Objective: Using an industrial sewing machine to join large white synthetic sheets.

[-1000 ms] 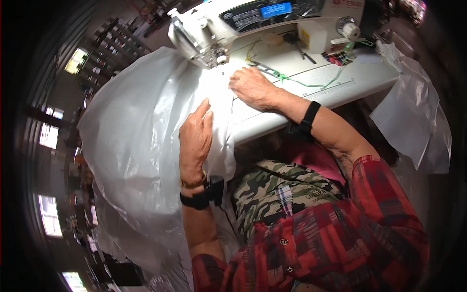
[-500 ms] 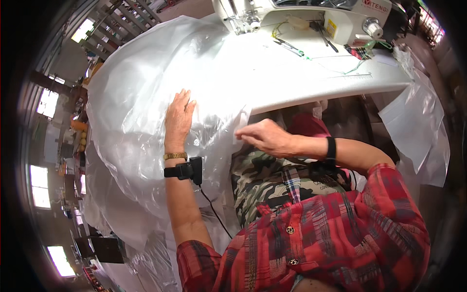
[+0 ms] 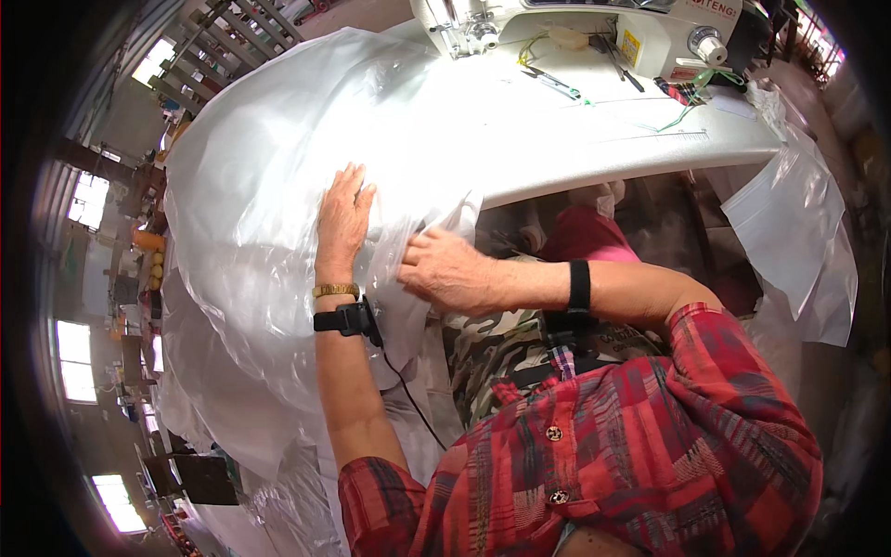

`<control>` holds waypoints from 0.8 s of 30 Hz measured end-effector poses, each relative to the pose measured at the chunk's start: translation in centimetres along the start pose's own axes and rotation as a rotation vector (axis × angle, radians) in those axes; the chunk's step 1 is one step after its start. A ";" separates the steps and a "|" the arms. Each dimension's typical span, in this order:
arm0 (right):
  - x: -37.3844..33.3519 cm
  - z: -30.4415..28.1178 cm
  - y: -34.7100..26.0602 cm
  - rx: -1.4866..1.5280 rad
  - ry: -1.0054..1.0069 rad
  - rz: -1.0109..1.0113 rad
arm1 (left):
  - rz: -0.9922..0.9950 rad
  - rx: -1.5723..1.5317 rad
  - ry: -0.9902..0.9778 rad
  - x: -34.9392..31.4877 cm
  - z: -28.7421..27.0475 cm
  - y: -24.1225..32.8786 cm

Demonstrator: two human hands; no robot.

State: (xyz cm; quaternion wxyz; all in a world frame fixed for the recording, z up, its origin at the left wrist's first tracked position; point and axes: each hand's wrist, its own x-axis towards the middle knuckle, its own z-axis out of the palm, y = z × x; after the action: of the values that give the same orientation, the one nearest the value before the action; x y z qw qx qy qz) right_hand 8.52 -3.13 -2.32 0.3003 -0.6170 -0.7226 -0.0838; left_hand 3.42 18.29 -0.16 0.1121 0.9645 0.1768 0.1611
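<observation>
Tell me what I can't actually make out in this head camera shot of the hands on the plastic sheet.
- Right hand: fingertips tucked into the plastic sheet, so its grip is hidden.
- Left hand: palm hidden, lying flat on the sheet.
- Sewing machine: top cut off by the upper edge.
- Small tools on the table: too small to identify.

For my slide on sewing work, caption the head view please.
Left hand flat on clear plastic sheeting, right hand gripping its edge, before a sewing machine.

plastic sheet (image 3: 278, 213) heaped left, sewing machine (image 3: 594, 28) ahead
</observation>
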 end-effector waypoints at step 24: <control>-9.7 -4.2 -0.8 0.215 -0.952 0.111 | -0.003 0.015 0.002 0.2 0.2 -0.7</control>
State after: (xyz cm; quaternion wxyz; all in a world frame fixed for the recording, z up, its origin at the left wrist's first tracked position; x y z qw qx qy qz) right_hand 9.77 -13.54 -3.98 0.0027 -0.5898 -0.7502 0.2989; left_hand 3.41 18.99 -0.54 0.1050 0.9649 0.1796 0.1606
